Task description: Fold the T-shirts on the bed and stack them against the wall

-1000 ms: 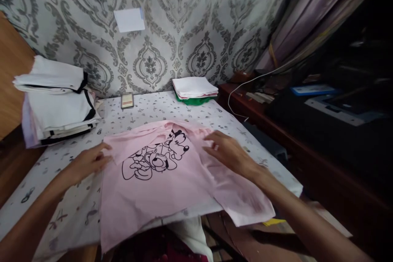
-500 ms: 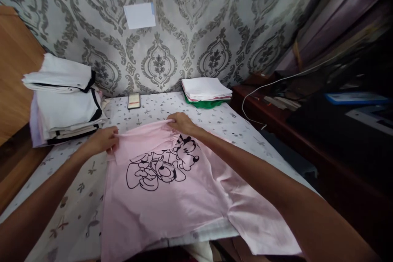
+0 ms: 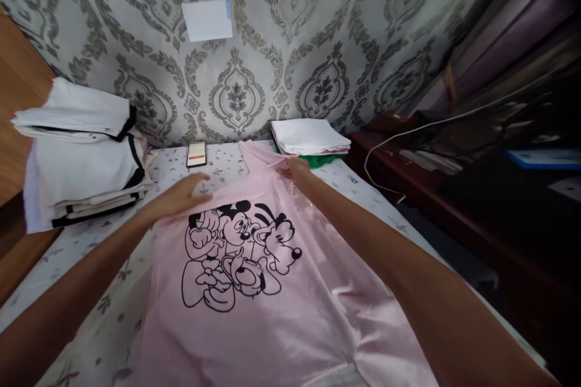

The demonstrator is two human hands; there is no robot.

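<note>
A pink T-shirt [image 3: 218, 338] with a black line print of cartoon characters lies spread over the bed, its near end running out of view at the bottom. At its upper left edge, my left hand [image 3: 184, 195] is open, thumb and fingers apart, over the cloth. My right hand [image 3: 295, 170] pinches the shirt near its upper right, where the fabric bunches. Beyond that grip, a pink flap of the shirt reaches toward the wall. The fingertips of my right hand are partly hidden.
Folded white clothes with black trim [image 3: 91, 163] are piled at the left. A smaller stack of white, pink and green clothes [image 3: 311, 136] sits by the wall, right of a phone [image 3: 196, 155]. A dark red table [image 3: 385, 151] with a white cable [image 3: 368, 157] stands at right.
My left hand has let go of the shirt edge and moved right. My right hand has moved away and right with the cloth, and the print now lies flatter and fully shows.
</note>
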